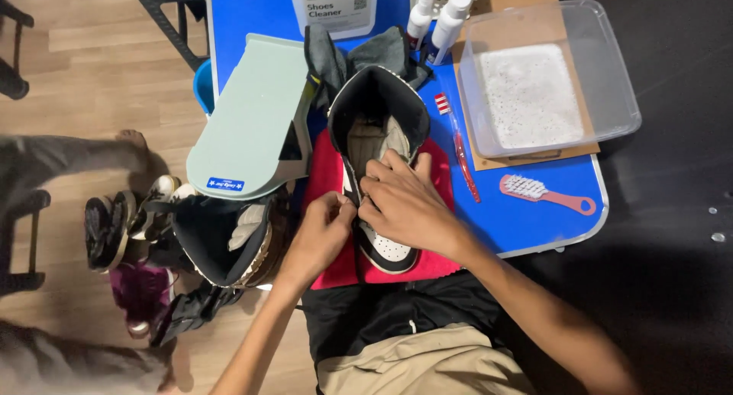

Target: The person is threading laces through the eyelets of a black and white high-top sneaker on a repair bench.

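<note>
Black/white high-top sneaker (379, 147) is laid on red cloth (324, 170) at table edge; lacing is pinched by left hand (321, 231) & right hand (405, 204); eyelet could be missed if lace end slips

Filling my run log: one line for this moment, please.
left hand: at sneaker laces | right hand: on sneaker tongue | under: red cloth | nearby: brush, foamy tub

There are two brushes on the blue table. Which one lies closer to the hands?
The red toothbrush, slim and long, lies just beside the right hand and the shoe. The pink scrub brush, broader with a looped handle, sits farther out toward the table's edge.
</note>
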